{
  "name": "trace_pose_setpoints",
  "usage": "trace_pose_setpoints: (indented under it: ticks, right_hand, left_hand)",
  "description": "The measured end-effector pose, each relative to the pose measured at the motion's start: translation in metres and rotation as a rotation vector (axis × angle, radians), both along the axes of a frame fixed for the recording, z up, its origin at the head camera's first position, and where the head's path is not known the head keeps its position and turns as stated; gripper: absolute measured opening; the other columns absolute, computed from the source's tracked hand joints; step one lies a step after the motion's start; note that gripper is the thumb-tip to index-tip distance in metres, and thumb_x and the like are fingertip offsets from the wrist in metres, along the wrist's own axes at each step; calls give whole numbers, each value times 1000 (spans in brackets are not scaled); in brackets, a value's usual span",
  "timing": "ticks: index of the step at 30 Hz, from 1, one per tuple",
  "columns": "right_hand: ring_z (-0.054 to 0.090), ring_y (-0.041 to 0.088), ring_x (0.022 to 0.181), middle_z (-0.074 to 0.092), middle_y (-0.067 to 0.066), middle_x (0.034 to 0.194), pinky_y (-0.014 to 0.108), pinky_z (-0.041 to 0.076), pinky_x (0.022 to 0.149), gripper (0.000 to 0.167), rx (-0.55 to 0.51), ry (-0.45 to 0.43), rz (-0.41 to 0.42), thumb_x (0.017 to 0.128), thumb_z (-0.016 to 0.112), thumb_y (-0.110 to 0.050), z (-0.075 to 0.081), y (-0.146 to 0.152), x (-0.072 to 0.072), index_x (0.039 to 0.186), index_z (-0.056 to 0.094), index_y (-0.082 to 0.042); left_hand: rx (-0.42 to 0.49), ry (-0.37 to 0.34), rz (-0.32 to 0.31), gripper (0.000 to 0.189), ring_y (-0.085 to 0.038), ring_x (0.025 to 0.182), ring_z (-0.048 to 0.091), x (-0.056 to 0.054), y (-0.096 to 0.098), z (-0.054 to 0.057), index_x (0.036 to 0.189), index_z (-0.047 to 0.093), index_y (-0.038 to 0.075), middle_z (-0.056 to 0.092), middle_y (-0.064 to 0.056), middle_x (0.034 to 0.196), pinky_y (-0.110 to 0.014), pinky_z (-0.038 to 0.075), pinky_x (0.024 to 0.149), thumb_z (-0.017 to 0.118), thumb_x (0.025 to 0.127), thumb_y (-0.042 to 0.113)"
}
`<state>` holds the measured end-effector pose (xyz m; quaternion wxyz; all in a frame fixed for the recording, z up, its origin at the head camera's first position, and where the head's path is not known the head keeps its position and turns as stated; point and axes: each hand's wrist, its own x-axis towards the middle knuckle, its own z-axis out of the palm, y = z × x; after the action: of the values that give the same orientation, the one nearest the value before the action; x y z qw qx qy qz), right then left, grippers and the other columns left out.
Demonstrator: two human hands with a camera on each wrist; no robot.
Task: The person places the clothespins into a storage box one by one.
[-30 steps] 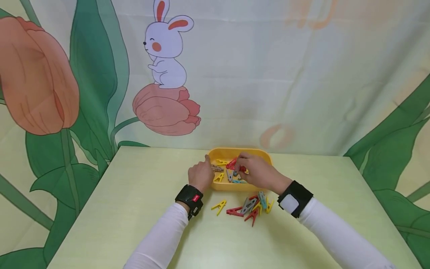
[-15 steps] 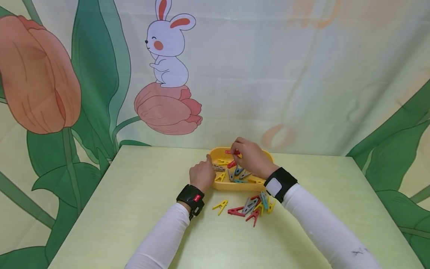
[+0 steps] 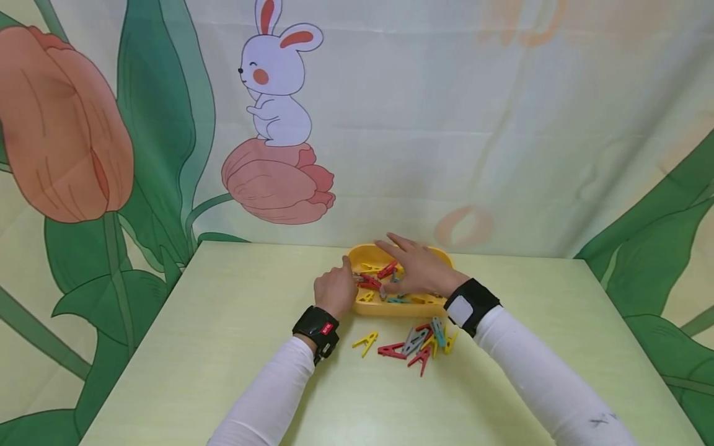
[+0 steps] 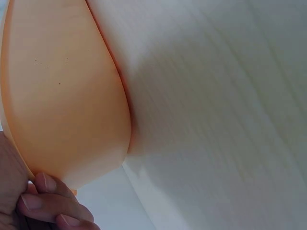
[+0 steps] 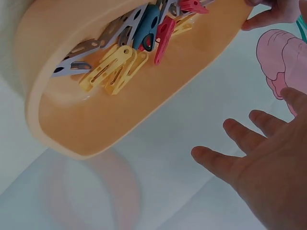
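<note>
A yellow plastic basket (image 3: 390,308) at the back of the table holds several clothespins in red, yellow, grey and blue. My left hand (image 3: 334,291) grips its left rim; the left wrist view catches curled fingertips (image 4: 45,184) at the basket wall (image 4: 72,105). Over the basket's right half is my right hand (image 3: 419,269), holding nothing, fingers spread apart. A red clothespin (image 3: 369,282) lies in the basket's left part, close to the left hand. Yellow clothespins (image 5: 115,69) inside show in the right wrist view. Part of the contents is hidden beneath the right hand in the head view.
In front of the basket lies a loose pile of clothespins (image 3: 421,344), red, grey, blue and yellow. A single yellow clothespin (image 3: 365,342) lies to the left of it. Behind the table (image 3: 251,359) hangs a curtain (image 3: 390,124) printed with a rabbit and tulips.
My right hand pinched a red clothespin half a second ago and has let it go into the basket's left part. Its fingers have spread. The left hand has stayed at the rim.
</note>
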<state>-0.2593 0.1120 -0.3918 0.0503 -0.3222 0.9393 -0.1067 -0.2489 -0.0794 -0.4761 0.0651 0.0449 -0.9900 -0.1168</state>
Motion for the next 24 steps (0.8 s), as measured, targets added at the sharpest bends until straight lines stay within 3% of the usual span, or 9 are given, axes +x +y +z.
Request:
trace_pose_setpoints:
  ticks: [3,8,16,24]
  right_hand:
    - [29,42,146,17,10,165,64,23,115,94,-8,14,11,81,71,-57,0,4,3,157,24,-29]
    - [36,40,143,20,10,164,60,26,115,92,-15,57,42,82,74,-50,-1,12,15,157,26,-27]
    - [41,36,140,25,10,162,59,28,114,91,-51,136,116,81,76,-47,-11,27,44,155,29,-24]
    - [39,31,142,38,8,155,55,30,115,82,-21,148,134,81,76,-45,-28,44,78,151,39,-24]
  left_hand:
    - [5,5,0,57,-22,56,55,0,0,0,146,45,6,69,-12,81,-36,49,56,61,95,24]
    - [-5,21,-8,57,-24,59,59,1,-1,-1,146,45,6,70,-12,84,-38,51,58,61,95,24]
    - [-1,25,-8,57,-25,58,59,1,-2,-1,146,45,7,71,-14,85,-39,50,57,61,94,23]
    - [-7,12,-1,58,-22,54,54,1,-1,-2,147,44,7,69,-12,81,-36,47,54,62,94,23]
